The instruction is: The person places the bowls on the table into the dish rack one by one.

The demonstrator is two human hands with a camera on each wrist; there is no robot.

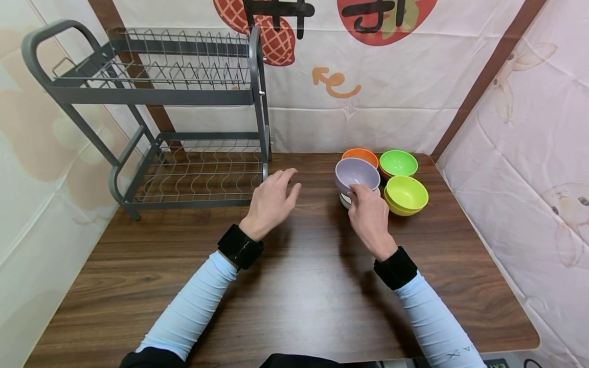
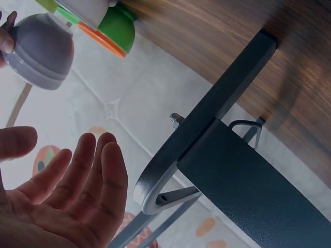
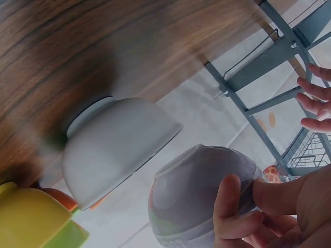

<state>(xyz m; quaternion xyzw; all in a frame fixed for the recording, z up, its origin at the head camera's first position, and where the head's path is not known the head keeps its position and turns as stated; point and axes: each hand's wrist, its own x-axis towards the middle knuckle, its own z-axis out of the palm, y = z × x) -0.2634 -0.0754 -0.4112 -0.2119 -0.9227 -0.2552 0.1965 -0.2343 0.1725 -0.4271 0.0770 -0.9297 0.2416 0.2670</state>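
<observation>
My right hand grips a purple bowl by its near rim. In the right wrist view the thumb and fingers pinch the purple bowl, which is raised apart from a white bowl standing on the table. Seen from the head, the white bowl is mostly hidden beneath the purple one. My left hand hovers over the table beside the rack, holding nothing; its fingers are loosely bent in the left wrist view.
A two-tier grey dish rack stands at the back left. Yellow bowls, a green bowl and an orange bowl cluster around the white one. Fabric walls enclose the wooden table.
</observation>
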